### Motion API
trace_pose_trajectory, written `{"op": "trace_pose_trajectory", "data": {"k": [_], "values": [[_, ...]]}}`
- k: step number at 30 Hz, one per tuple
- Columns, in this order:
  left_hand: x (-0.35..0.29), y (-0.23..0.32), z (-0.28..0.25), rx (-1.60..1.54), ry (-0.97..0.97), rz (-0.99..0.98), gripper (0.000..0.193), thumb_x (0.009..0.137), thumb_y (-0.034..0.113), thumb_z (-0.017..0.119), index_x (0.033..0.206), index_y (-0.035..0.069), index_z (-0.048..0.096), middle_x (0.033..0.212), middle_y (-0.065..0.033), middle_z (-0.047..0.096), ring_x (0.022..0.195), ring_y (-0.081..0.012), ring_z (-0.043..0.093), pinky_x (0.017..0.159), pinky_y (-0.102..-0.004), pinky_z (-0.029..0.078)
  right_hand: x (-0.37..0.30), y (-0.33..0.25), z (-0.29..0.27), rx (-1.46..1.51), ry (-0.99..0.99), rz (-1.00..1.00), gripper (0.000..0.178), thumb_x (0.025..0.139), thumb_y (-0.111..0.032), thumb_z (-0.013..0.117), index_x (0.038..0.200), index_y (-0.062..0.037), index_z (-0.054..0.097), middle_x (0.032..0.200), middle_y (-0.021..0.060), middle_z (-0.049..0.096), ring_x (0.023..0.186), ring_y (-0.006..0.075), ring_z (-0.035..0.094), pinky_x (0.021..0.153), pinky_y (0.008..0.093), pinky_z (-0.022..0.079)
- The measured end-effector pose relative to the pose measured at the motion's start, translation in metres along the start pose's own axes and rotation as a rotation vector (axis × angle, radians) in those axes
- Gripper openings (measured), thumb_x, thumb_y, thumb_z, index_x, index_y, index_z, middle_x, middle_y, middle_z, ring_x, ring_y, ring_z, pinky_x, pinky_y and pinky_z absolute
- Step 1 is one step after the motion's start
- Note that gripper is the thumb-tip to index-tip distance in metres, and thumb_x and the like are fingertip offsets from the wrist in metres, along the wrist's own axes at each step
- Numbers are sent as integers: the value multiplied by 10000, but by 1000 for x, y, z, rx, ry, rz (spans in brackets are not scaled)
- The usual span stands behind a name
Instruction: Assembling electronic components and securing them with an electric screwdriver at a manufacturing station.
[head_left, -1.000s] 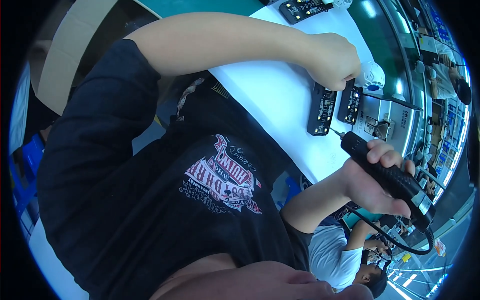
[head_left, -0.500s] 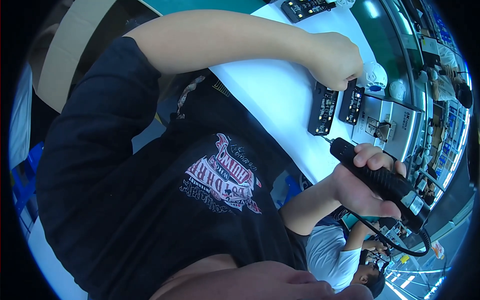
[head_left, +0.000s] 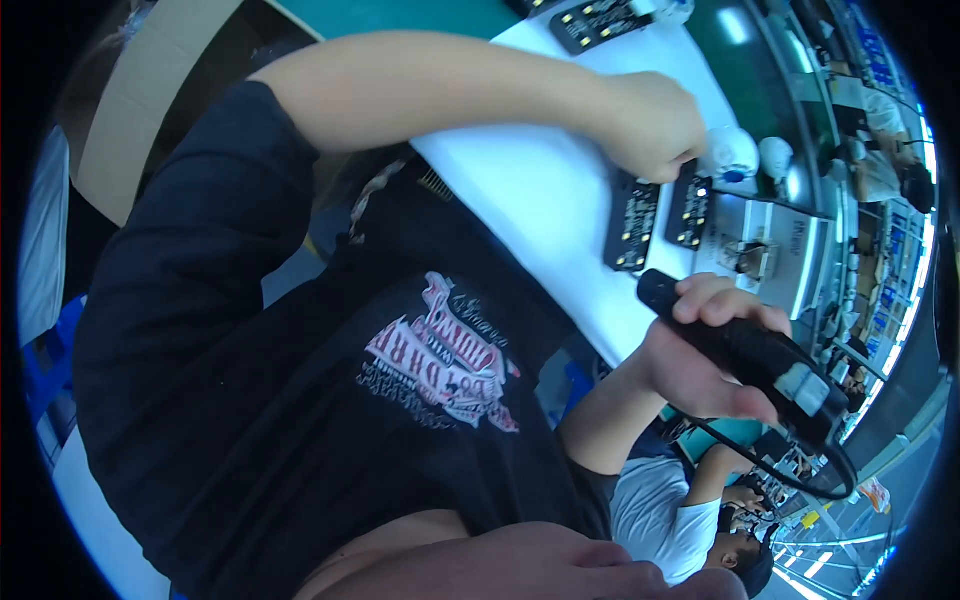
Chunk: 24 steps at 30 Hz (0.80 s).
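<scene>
Two black circuit-board modules with small pale squares lie side by side on a white tabletop (head_left: pixel 540 190). My left hand (head_left: pixel 650 125) is curled closed over the far end of the nearer-left module (head_left: pixel 632 230), its fingertips beside the second module (head_left: pixel 688 210). What those fingers grip, if anything, is hidden. Wrapped in my right hand (head_left: pixel 700 365) is a black corded electric screwdriver (head_left: pixel 745 345). Its nose points at the near end of the left module; blur hides whether the bit touches. The cord loops back below my wrist.
Another black module (head_left: pixel 600 22) lies at the table's far end. White rounded devices (head_left: pixel 730 158) stand right of my left hand. A light-coloured printed box (head_left: pixel 795 250) is beyond the modules. An open cardboard box (head_left: pixel 160 100) sits far left. A co-worker (head_left: pixel 660 500) is at lower right.
The modules, both hands and the screwdriver appear slightly farther left, with the picture more blurred. Both hands keep their holds, and the screwdriver stays at the left module's near end.
</scene>
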<state>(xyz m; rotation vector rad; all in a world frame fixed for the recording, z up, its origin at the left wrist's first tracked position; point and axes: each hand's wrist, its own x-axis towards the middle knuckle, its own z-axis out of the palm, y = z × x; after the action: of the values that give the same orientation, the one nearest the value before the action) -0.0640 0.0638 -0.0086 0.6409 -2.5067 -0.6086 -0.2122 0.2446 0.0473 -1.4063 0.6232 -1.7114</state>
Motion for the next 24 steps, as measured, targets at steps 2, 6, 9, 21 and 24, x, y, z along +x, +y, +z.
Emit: {"op": "trace_pose_trajectory", "data": {"k": [2,6,9,21,24], "values": [[-4,-10,-2,-5,16,-26,126,746,196,667,801,101,730,770,-120,699,760,-336,685,682,-461,535,9,5,-5,128,-1,63,848,860,-782,563,1287,-50,547,866,131,640,660,243,584,703,415,468],[2,-8,8,-44,24,-6,143,709,230,666,770,124,740,764,-129,714,740,-348,690,660,-486,526,-7,-23,-37,90,234,-137,803,846,-758,609,1219,-50,547,846,128,635,643,230,572,691,383,473],[-1,-6,3,-64,72,17,124,694,229,682,742,128,735,765,-123,716,733,-347,689,656,-481,526,-12,-30,-24,30,235,-142,750,874,-738,589,1177,-54,540,826,117,626,633,218,568,679,362,475],[0,-2,-84,52,61,-19,159,703,241,691,767,110,752,762,-109,724,752,-322,697,666,-456,544,-58,-14,-128,521,318,411,745,927,-746,487,1193,-53,552,754,45,519,629,177,508,642,339,449],[32,-37,-134,126,252,-187,182,710,242,693,810,109,766,782,-119,728,760,-317,704,706,-447,554,-80,2,-114,600,713,494,640,1002,-676,406,1086,-66,579,649,34,477,513,155,444,489,319,381]]}}
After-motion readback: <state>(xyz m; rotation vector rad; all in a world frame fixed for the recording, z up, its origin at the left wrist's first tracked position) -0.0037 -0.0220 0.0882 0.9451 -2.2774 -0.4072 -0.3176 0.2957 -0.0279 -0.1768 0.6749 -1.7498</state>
